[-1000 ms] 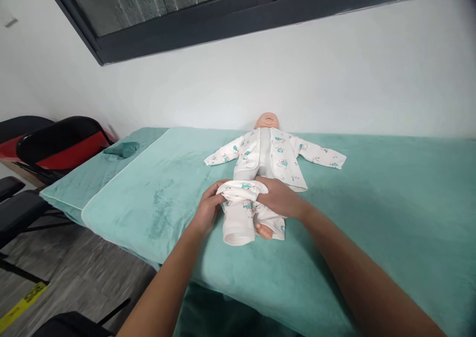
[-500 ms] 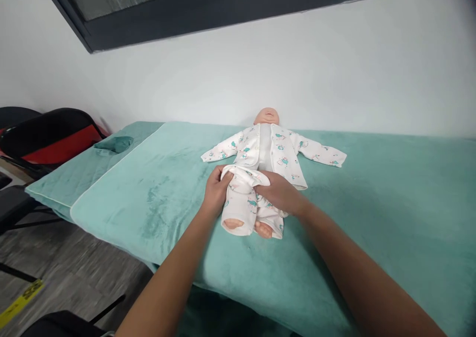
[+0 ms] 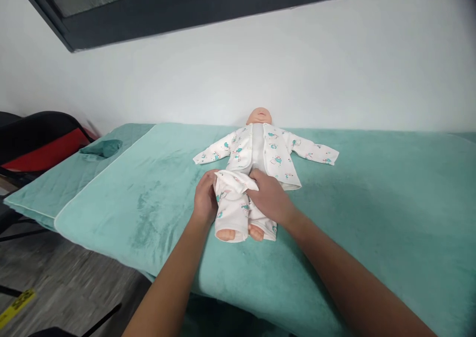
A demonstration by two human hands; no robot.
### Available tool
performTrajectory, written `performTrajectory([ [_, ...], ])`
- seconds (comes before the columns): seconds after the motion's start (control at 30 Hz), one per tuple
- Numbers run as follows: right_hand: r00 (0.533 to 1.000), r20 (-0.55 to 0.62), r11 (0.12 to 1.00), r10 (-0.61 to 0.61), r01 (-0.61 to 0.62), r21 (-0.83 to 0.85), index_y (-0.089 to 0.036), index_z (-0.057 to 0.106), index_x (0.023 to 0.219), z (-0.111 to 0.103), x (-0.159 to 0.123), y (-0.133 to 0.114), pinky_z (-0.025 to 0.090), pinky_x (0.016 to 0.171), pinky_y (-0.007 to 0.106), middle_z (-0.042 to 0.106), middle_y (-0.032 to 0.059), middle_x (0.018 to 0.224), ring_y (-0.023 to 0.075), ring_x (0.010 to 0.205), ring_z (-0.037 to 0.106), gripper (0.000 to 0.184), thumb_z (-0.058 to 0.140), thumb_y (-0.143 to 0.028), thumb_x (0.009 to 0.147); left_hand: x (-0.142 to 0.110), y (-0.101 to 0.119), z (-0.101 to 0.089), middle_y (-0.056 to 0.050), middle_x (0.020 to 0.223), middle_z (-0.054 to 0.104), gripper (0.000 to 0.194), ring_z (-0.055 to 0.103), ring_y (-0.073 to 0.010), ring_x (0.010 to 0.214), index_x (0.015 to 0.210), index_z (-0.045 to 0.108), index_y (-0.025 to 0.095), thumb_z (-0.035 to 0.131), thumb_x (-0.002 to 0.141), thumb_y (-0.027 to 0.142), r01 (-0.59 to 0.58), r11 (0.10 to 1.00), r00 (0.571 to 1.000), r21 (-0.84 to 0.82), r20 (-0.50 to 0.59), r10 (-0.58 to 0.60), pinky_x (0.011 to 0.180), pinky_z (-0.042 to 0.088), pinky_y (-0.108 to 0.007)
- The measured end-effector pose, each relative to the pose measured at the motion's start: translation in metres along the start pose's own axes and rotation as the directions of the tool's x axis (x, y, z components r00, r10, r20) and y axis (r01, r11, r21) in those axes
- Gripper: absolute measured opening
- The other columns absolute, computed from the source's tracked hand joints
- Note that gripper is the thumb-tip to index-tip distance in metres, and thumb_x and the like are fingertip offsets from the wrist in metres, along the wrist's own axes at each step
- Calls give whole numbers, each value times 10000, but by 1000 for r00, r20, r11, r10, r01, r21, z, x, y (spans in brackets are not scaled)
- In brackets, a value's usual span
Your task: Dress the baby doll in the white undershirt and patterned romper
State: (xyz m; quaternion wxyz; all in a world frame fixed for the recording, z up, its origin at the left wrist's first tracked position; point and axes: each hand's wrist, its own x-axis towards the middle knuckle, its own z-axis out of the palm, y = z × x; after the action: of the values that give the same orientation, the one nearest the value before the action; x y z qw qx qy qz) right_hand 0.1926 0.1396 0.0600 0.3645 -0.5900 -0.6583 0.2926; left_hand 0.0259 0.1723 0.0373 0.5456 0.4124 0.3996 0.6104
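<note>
A baby doll (image 3: 260, 115) lies on its back, head toward the wall and feet toward me. It wears a white printed jacket (image 3: 281, 158), open down the front with both sleeves spread, over a pale inner layer. White printed pants (image 3: 231, 210) cover its legs, and the feet show at the cuffs. At the waistband's left side, my left hand (image 3: 206, 196) grips the pants, its fingertips partly hidden by cloth. My right hand (image 3: 270, 196) pinches the gathered waistband near its middle, thumb on top.
The doll rests on a padded bed with a green plush cover (image 3: 372, 213). A quilted section with a face hole (image 3: 102, 149) lies at the left end. Black and red chairs (image 3: 44, 141) stand left of the bed. Behind are a white wall and a dark window frame (image 3: 159, 17).
The view has shifted slightly right. Both hands keep hold of the pants; the waistband bunch is pulled a bit differently, and my left hand now lies along the side of the leg.
</note>
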Motion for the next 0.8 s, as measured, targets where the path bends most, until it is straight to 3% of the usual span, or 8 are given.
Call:
performTrajectory([
  [0.17,989,103,985,-109,93,148,-238,547,899,-15,-4,0,434,713,310,654,1,893,191,814,588,180,603,-388,818,6,-1,-2,-8,761,660,179,580,-151,707,820,687,164,698,690,285,97,994,994,57,-46,-94,698,464,-278],
  [0.27,983,-40,952,-180,184,245,-234,537,889,-26,-5,0,458,728,309,640,16,889,178,803,593,200,558,-433,880,16,-3,-7,-29,951,694,360,625,-167,836,965,699,184,749,609,184,118,991,993,56,6,-118,777,475,-289],
  [0.37,919,-327,973,-221,229,-15,-228,528,918,-32,-3,5,453,756,331,621,57,970,207,881,586,164,541,-390,904,27,3,-7,-76,1119,662,417,620,-213,992,1064,684,189,766,661,256,119,989,990,89,70,-125,868,466,-326],
  [0.47,903,-334,898,-269,110,-426,-215,521,1018,-28,1,16,425,698,350,585,114,1085,281,980,544,279,632,-409,851,32,12,5,-88,1209,598,431,569,-259,1116,1096,671,207,768,680,259,7,937,974,350,211,-86,947,437,-358],
  [0.53,928,-264,814,-263,66,-577,-206,517,1009,-22,5,24,400,644,334,570,129,1074,298,977,527,278,624,-417,862,31,15,20,-86,1237,536,460,524,-267,1172,1104,647,217,773,664,185,-167,780,948,603,314,-39,985,415,-362],
  [0.6,935,-241,760,-259,44,-649,-202,515,950,-17,9,31,377,619,315,570,115,996,270,904,534,182,545,-379,919,28,14,35,-94,1222,492,460,518,-262,1151,1114,598,213,759,687,158,-308,526,932,792,363,-1,963,425,-364],
  [0.7,934,-235,738,-269,43,-673,-204,503,858,-15,16,34,341,599,304,578,86,879,215,765,538,172,410,-287,976,23,9,53,-104,1153,496,238,553,-250,1025,1045,550,207,644,832,256,-374,213,927,903,370,58,845,453,-360],
  [0.8,942,-291,861,-167,-4,-508,-214,488,799,-23,21,33,323,566,295,571,41,731,182,642,532,218,386,-295,974,26,7,53,-88,1023,542,139,568,-227,899,903,535,205,453,939,312,-360,182,930,915,336,149,774,442,-353],
])
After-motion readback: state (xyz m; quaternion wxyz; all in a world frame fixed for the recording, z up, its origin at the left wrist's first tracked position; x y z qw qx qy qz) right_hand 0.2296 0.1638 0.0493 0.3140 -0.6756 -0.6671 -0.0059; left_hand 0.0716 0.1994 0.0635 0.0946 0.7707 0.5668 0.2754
